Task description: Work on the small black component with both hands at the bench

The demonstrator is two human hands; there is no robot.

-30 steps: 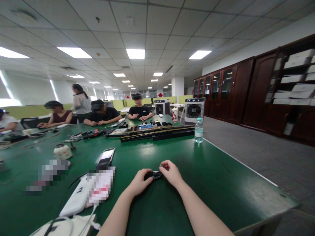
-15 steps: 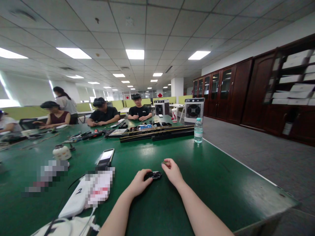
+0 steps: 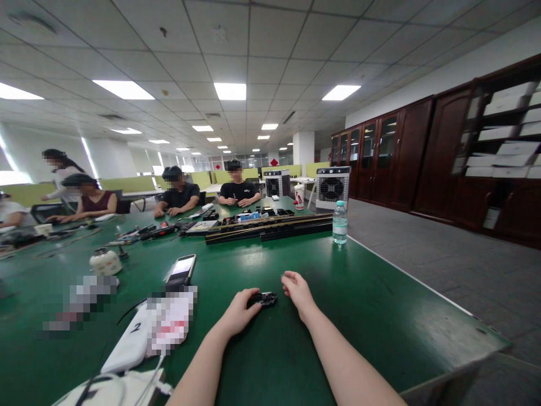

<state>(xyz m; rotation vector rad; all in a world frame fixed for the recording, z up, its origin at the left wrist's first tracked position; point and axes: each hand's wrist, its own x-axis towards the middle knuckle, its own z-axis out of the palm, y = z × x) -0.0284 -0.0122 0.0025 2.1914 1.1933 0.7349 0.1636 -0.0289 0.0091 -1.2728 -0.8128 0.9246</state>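
Note:
My left hand [image 3: 240, 309] rests on the green table [image 3: 372, 304] with its fingers closed on the left end of a small black part [image 3: 265, 298]. A short gap to the right of that part, my right hand [image 3: 298, 289] sits on the table with its fingers curled in a pinch. Whatever those fingers hold is too small to make out.
A phone [image 3: 182, 268] lies left of my hands, beside a white device marked 2 [image 3: 131, 343] with cables. A water bottle [image 3: 339, 223] stands near the right table edge. Long black rails [image 3: 270, 228] cross the table further back. Several people sit at the far left side.
My right hand has let go of the black part and moved a little to the right. The left hand stays on the part. A standing person at the back walked left.

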